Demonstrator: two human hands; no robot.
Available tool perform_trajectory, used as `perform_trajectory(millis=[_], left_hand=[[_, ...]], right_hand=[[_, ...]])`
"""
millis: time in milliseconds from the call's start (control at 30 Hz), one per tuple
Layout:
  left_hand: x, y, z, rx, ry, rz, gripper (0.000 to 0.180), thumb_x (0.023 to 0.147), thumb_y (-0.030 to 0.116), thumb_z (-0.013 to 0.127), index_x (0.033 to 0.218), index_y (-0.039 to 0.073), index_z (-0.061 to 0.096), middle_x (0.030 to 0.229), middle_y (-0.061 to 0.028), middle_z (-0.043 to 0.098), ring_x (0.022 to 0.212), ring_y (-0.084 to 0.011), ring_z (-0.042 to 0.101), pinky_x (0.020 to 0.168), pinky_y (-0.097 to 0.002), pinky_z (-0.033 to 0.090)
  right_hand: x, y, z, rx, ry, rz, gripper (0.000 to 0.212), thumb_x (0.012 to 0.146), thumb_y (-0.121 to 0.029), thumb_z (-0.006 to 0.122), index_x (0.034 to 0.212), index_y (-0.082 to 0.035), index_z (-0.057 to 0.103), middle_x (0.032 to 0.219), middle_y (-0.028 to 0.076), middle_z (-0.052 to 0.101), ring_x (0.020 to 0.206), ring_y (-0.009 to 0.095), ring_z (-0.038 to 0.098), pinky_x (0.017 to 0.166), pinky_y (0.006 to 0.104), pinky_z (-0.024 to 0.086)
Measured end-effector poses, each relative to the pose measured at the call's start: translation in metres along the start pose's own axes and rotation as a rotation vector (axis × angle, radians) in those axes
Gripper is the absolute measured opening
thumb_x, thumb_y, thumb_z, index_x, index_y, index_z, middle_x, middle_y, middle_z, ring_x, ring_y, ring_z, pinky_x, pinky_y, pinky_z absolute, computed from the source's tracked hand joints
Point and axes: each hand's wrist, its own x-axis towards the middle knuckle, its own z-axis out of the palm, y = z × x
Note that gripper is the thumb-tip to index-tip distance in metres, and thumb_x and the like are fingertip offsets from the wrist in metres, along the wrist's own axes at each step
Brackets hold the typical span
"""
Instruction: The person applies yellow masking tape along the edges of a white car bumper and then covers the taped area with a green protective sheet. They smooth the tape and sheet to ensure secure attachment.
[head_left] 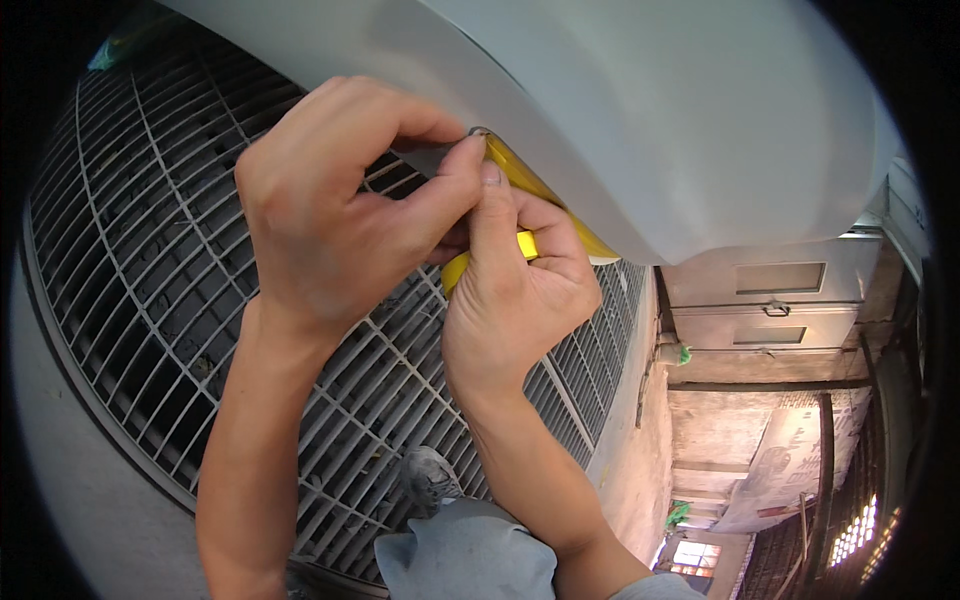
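A grey, smooth, curved panel (690, 120) that looks like vehicle bodywork fills the upper right. A strip of yellow tape (528, 180) runs along its lower edge. My left hand (335, 190) is closed, with thumb and forefinger pinched on the tape at the strip's upper end, by a small dark spot on the edge. Just below and to the right, my right hand (520, 280) is wrapped round a roll of yellow tape (456, 272), its thumb tip meeting the left thumb. Fingers hide much of the roll and the pinched tape.
Metal floor grating (140, 200) lies under my hands. Below them are my shoe (430, 475) and grey-clad knee (470, 555). Toward the right stand pale double doors (770, 305) with a handle, a wall, and a lit window (695, 556).
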Motion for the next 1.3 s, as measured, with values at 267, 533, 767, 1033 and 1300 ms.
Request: perform_trajectory(millis=[267,533,767,1033,1300], left_hand=[[0.019,0.0,-0.016,-0.076,-0.203,-0.057,0.014,0.078,-0.002,0.085,0.087,0.001,0.074,0.078,-0.0019,0.071,0.071,-0.0098,0.065,0.069,-0.023,0.053],[0.014,-0.001,-0.01,-0.064,-0.151,-0.051,0.013,0.08,-0.001,0.085,0.087,0.001,0.074,0.079,-0.0016,0.072,0.071,-0.0082,0.066,0.068,-0.0213,0.054],[0.009,-0.005,-0.011,-0.202,-0.127,-0.178,0.013,0.082,0.002,0.087,0.09,0.001,0.076,0.082,-0.0027,0.074,0.074,-0.0072,0.068,0.069,-0.0211,0.056],[0.009,-0.007,-0.011,-0.137,-0.14,-0.118,0.015,0.081,0.003,0.088,0.089,0.001,0.075,0.081,-0.0018,0.073,0.073,-0.0074,0.068,0.069,-0.0211,0.056],[0.009,0.006,-0.016,0.06,-0.23,-0.203,0.017,0.08,0.005,0.088,0.09,0.002,0.074,0.077,0.0024,0.067,0.071,-0.0045,0.058,0.066,-0.0183,0.048]], right_hand=[[0.001,-0.003,-0.002,-0.064,-0.038,-0.014,0.021,0.1,-0.012,0.075,0.089,0.005,0.07,0.072,0.012,0.071,0.056,0.013,0.065,0.051,0.0238,0.053],[0.001,-0.001,-0.004,-0.066,-0.054,-0.019,0.02,0.101,-0.011,0.074,0.089,0.006,0.07,0.071,0.012,0.071,0.056,0.013,0.065,0.052,0.0239,0.053],[0.0,-0.005,-0.002,-0.045,-0.013,0.022,0.016,0.096,-0.007,0.079,0.088,0.004,0.072,0.071,0.006,0.07,0.057,0.008,0.064,0.052,0.0221,0.057],[-0.001,-0.006,-0.002,-0.042,-0.034,0.016,0.013,0.096,-0.006,0.078,0.091,0.004,0.071,0.073,0.006,0.07,0.058,0.007,0.064,0.053,0.0216,0.056],[-0.003,0.0,-0.001,-0.05,-0.007,-0.028,0.012,0.096,-0.003,0.078,0.092,0.004,0.069,0.072,0.004,0.069,0.058,0.007,0.063,0.053,0.0208,0.053]])
